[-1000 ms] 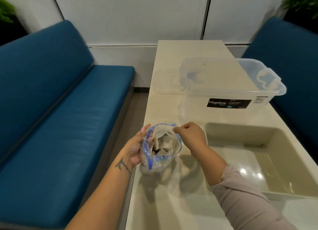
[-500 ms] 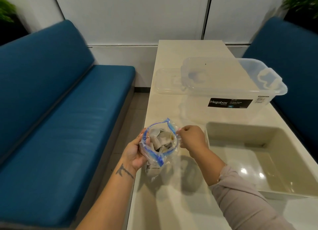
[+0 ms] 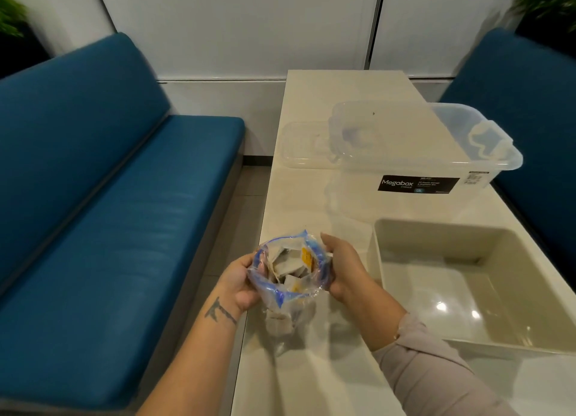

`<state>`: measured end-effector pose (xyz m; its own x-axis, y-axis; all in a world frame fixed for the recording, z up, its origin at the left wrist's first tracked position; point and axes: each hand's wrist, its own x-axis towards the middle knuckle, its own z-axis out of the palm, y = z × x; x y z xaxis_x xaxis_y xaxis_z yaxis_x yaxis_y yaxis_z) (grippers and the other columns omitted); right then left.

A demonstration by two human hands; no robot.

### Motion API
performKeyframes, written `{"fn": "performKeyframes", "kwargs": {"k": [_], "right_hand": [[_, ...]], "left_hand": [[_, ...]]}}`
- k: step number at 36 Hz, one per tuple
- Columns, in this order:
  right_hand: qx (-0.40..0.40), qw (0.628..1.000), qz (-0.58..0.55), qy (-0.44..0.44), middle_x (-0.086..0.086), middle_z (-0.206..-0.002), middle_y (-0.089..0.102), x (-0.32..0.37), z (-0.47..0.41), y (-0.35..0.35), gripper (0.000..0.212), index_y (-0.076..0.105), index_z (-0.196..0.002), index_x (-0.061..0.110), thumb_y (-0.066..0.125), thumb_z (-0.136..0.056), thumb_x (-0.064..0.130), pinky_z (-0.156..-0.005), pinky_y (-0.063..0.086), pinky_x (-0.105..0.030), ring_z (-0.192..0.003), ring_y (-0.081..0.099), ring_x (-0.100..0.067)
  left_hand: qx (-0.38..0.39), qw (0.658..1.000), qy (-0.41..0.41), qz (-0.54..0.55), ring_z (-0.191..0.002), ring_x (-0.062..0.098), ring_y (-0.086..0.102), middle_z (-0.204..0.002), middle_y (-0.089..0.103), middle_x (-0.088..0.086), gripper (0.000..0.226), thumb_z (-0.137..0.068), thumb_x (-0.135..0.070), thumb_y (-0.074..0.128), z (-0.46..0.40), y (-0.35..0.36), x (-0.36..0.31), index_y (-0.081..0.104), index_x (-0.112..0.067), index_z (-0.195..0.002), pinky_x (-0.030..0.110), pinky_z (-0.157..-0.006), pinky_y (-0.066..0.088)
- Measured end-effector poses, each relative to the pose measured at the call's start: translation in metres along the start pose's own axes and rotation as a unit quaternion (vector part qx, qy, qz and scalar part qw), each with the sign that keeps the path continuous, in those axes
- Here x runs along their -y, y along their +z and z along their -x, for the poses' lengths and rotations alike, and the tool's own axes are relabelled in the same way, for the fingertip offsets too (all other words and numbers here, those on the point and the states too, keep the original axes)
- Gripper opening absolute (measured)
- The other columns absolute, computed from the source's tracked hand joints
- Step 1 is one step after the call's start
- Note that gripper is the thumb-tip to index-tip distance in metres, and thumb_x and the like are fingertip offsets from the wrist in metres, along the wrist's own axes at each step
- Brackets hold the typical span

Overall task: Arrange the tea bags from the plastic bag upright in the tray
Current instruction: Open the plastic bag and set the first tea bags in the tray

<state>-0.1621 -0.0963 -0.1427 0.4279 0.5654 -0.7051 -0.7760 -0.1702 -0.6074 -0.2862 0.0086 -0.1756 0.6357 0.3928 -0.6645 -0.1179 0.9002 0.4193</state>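
A cream table is flanked by blue benches (one on each side), backed by white wall panels and plants.

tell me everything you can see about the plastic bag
The plastic bag is a clear, crinkled zip bag with a blue strip round its mouth. The mouth is spread wide open and faces up toward the camera, showing a loose jumble of pale tea bags, one with a yellow patch. It is held over the near left part of the white table, left of the beige tray. The left hand grips its left side and the right hand grips its right rim; its lower end hangs down between them.
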Motion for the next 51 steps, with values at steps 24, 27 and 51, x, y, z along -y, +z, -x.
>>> {"fn": "performKeyframes", "kwargs": {"k": [24,27,51], "right_hand": [[-0.064,0.968,0.218,-0.104,-0.016,-0.075,0.054,0.007,-0.017,-0.003,0.024,0.06,-0.072,0.003,0.056,-0.092,0.016,-0.069,0.041,-0.033,-0.07,0.051,-0.024],[-0.059,0.99,0.119,-0.054,-0.011,-0.06,0.059,0.004,-0.024,-0.006,0.032,0.058,-0.069,0.003,0.051,-0.097,0.017,-0.06,0.046,-0.031,-0.052,0.056,-0.021],[-0.111,0.826,0.47,-0.29,0.005,-0.103,0.039,0.001,0.035,-0.007,0.03,0.047,-0.094,0.02,0.067,-0.072,0.015,-0.058,0.038,-0.026,-0.068,0.05,-0.014]], "left_hand": [[0.005,0.939,-0.032,-0.343,-0.055,0.015,0.063,-0.062,0.064,0.003,0.027,-0.096,-0.022,0.052,-0.015,0.017,-0.039,0.066,-0.006,-0.079,0.028,-0.059,0.057],[0.014,0.959,-0.068,-0.274,-0.045,0.011,0.055,-0.052,0.056,-0.002,0.022,-0.095,-0.021,0.052,-0.016,0.014,-0.035,0.061,-0.008,-0.079,0.024,-0.051,0.052],[-0.121,0.62,0.344,-0.695,-0.095,0.01,0.052,-0.111,0.047,-0.01,0.028,-0.073,-0.007,0.071,0.04,0.029,-0.006,0.05,-0.023,-0.083,0.014,-0.067,0.04]]}}
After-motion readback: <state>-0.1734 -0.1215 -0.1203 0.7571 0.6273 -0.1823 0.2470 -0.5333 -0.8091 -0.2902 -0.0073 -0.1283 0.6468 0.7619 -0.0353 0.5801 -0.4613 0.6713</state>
